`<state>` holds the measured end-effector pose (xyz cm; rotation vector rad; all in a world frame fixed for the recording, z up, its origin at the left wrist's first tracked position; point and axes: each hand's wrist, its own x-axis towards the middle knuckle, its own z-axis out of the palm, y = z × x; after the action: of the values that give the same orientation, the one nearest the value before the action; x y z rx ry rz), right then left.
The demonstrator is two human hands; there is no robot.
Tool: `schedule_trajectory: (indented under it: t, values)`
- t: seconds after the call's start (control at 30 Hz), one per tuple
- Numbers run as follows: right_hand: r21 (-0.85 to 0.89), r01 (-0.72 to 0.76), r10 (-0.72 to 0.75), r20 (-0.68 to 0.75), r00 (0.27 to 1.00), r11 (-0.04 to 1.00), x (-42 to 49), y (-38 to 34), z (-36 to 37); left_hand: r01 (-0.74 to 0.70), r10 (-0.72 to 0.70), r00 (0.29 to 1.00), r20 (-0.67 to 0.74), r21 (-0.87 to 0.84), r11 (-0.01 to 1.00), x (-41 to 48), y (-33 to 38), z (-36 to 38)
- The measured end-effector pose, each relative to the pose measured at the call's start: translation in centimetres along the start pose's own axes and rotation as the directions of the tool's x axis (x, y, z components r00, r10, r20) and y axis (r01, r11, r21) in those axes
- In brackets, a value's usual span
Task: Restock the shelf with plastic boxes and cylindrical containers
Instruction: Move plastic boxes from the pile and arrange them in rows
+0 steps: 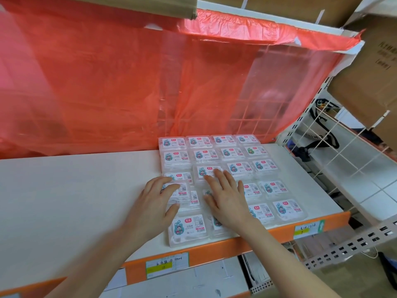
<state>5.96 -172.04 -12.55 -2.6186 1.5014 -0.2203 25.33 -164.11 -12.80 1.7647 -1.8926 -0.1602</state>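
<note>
clear plastic boxes [238,166], printed white labels up: laid flat in a tight grid, four columns wide, on right half of white shelf [75,190], from back edge to front lip. one plastic box [182,193] in leftmost column: sits askew, overlapping its neighbours, gripped by left hand [154,205], fingers curled over top and far edge, thumb hooked on near edge. right hand [227,201]: rests palm down on boxes of second column, fingers straight and spread, thumb out to the left. orange front rail [214,250] below, bearing handwritten yellow-and-white tags [166,264]. translucent red plastic sheet [107,82] hung behind. white wire panel [348,151] at right end. brown cartons [369,72] above and to the right.
</note>
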Motion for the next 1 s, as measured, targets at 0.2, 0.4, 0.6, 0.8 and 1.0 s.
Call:
schedule_trajectory:
  t: [0.2,0.4,0.6,0.8,1.0]
  values:
    - [0.057,-0.004,0.004,0.001,1.000,0.998,0.2,0.3,0.2,-0.006,0.006,1.000,0.003,-0.001,1.000,0.2,0.1,0.0]
    - [0.047,-0.029,0.029,-0.005,1.000,0.998,0.2,0.6,0.1,-0.008,0.008,1.000,0.015,0.007,1.000,0.5,0.1,0.0]
    - [0.107,-0.066,0.069,-0.030,0.997,0.992,-0.1,0.8,-0.1,-0.011,0.010,1.000,0.015,0.009,1.000,0.7,0.1,0.1]
    - [0.023,-0.227,0.228,-0.103,0.968,0.974,-1.5,2.9,-0.7,0.022,-0.022,1.000,-0.002,0.024,0.999,1.6,0.1,0.4]
    - [0.008,-0.326,0.325,-0.075,0.943,0.945,-2.4,3.8,-0.7,0.064,-0.063,0.998,-0.012,0.060,0.996,2.8,0.4,0.8]
